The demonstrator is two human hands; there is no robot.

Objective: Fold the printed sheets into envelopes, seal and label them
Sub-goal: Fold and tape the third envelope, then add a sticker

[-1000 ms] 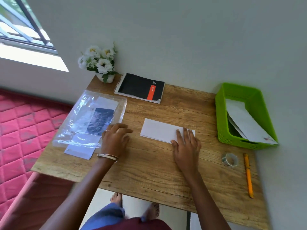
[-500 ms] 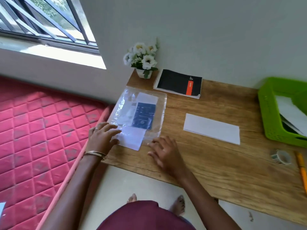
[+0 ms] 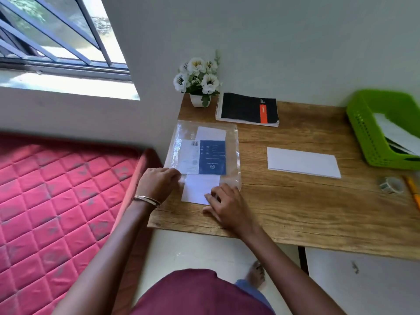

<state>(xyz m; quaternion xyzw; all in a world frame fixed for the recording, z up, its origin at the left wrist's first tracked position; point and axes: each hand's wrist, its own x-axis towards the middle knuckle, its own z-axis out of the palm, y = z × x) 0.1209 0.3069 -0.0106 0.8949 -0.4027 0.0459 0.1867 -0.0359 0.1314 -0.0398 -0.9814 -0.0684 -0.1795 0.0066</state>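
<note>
While an envelope is being fetched: both hands work at the clear envelope pack [image 3: 202,153], at 9 o'clock on the worktop [image 3: 295,208].
Left hand [image 3: 159,183]: seems to pinch the pack's mouth; view poor.
Right hand [image 3: 227,205]: fingertips on a protruding white envelope [image 3: 200,187].
Folded sheet [image 3: 302,161]: waits at 3 o'clock.
Next: slide one envelope free, steadying the pack.

No text is legible. The clear plastic packet [image 3: 203,153] carries a barcode and a blue printed panel, its lines too small to read. The black notebook [image 3: 248,109] bears an orange strip with unreadable print.
</note>
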